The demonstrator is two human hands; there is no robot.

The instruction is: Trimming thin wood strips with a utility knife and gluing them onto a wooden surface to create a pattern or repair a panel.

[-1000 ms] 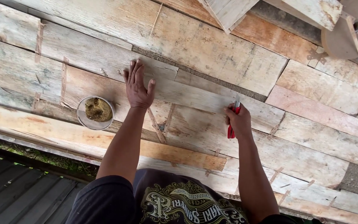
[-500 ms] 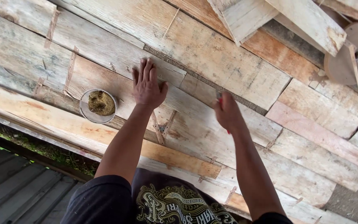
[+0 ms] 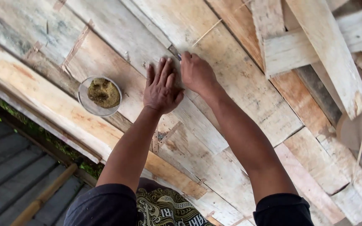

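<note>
My left hand (image 3: 162, 88) lies flat, fingers spread, on a pale weathered plank (image 3: 197, 121). My right hand (image 3: 196, 73) is right beside it, closed around a small tool whose metal tip (image 3: 178, 55) just shows at the dark gap between two boards. The tool's handle is hidden inside the fist. A round metal tin (image 3: 99, 96) holding a brownish-green paste sits on the planks to the left of my left hand.
Rough boards (image 3: 248, 83) are patched together over the whole surface, with thin strips nailed across joints. Loose planks (image 3: 327, 50) are stacked at the upper right beside a round brown disc (image 3: 355, 129). Below the left edge are grass and dark slats (image 3: 9, 175).
My right hand has travelled left along the gap with the red-handled tool, from the middle of the boards up next to my left hand. The view has tilted and shifted.
</note>
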